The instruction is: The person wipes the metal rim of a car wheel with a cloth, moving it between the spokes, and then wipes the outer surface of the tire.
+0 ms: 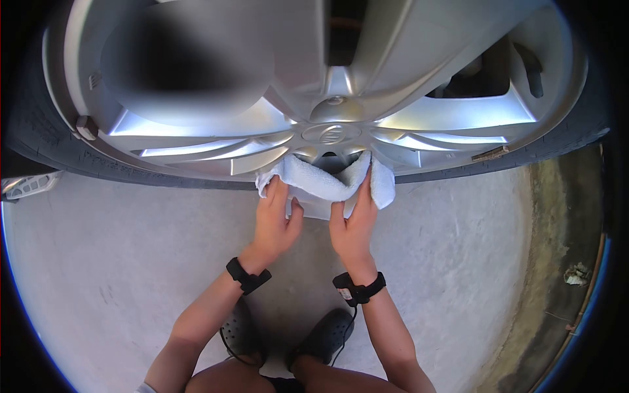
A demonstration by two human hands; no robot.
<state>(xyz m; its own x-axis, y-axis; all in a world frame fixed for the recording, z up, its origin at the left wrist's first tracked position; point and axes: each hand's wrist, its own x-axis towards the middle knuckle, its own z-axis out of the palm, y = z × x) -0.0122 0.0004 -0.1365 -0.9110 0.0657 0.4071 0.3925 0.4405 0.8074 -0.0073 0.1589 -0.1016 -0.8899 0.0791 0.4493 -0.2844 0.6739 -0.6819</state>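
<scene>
A white cloth (327,182) is draped in a curve against the lower middle of a silver wheel rim (262,121), just below its round centre cap (331,134). My left hand (275,219) grips the cloth's left end, with the thumb apart from the fingers. On the right end, my right hand (354,223) holds the cloth, its index finger reaching up along the fabric. Parts of the fingertips are hidden by the cloth. A dark gap in the rim shows above the cloth's sagging middle.
The black tire (131,171) curves around the rim above the concrete floor (131,262). A black band with a cable sits on my right wrist, another on my left. Dark clogs (327,335) are below. A crumpled scrap (576,274) lies at the right, beside a pipe.
</scene>
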